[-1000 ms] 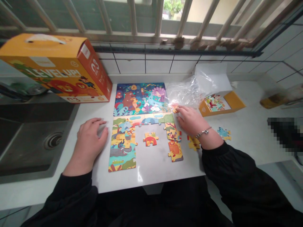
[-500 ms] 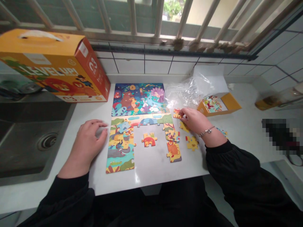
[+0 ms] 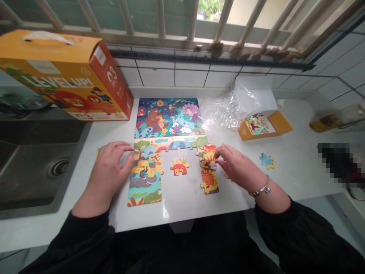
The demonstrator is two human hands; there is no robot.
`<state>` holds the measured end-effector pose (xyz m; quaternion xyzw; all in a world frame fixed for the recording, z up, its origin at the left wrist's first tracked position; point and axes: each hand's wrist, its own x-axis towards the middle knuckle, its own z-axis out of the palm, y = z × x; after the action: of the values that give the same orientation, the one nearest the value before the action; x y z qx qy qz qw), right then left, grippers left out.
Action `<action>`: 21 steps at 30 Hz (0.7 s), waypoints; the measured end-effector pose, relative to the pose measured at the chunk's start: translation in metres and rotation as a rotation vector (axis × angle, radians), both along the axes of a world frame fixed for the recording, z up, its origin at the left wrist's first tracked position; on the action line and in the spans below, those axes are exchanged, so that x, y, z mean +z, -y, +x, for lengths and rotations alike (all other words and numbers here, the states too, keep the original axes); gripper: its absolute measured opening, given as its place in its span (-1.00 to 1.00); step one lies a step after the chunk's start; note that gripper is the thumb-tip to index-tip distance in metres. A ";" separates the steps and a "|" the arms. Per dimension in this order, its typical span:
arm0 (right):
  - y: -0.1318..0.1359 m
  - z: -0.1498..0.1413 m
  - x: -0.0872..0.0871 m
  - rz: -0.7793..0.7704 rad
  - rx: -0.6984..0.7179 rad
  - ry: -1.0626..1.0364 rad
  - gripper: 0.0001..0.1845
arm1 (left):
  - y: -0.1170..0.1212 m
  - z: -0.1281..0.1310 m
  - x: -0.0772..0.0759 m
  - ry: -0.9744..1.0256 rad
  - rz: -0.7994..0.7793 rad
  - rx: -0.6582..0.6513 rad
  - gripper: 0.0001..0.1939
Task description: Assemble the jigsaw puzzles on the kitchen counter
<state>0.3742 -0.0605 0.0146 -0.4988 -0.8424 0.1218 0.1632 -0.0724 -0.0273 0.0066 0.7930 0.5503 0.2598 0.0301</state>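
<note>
Right hand (image 3: 236, 166) angled inward, pinching puzzle piece (image 3: 210, 152); left hand (image 3: 111, 167) half-curled, empty, on white worktop (image 3: 182, 199). Barred window (image 3: 161, 23) beyond.

Black sleeves (image 3: 306, 236) (plus silvery bracelet (image 3: 266, 189))

Passage offered across counter (image 3: 182, 199) between left strip (image 3: 145, 186) and right strip (image 3: 210, 182), interrupted by red piece (image 3: 180, 169); far right obstructed by plastic wrap (image 3: 218, 114), far left by large box (image 3: 76, 82).
</note>
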 end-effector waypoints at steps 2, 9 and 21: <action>0.019 -0.018 0.000 -0.028 0.071 -0.082 -0.85 | 0.002 0.015 0.005 0.027 -0.050 -0.092 -0.80; 0.045 -0.048 -0.021 -0.064 0.090 -0.154 -0.86 | 0.006 0.093 0.004 -0.003 -0.261 -0.478 -0.73; 0.034 -0.058 -0.021 -0.031 0.088 -0.041 -0.58 | -0.001 0.098 -0.020 0.029 -0.319 -0.529 -0.63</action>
<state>0.3159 -0.0945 -0.0062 -0.4611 -0.8581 0.1523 0.1670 0.0253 -0.0263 -0.0131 0.8902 0.3581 0.1647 0.2286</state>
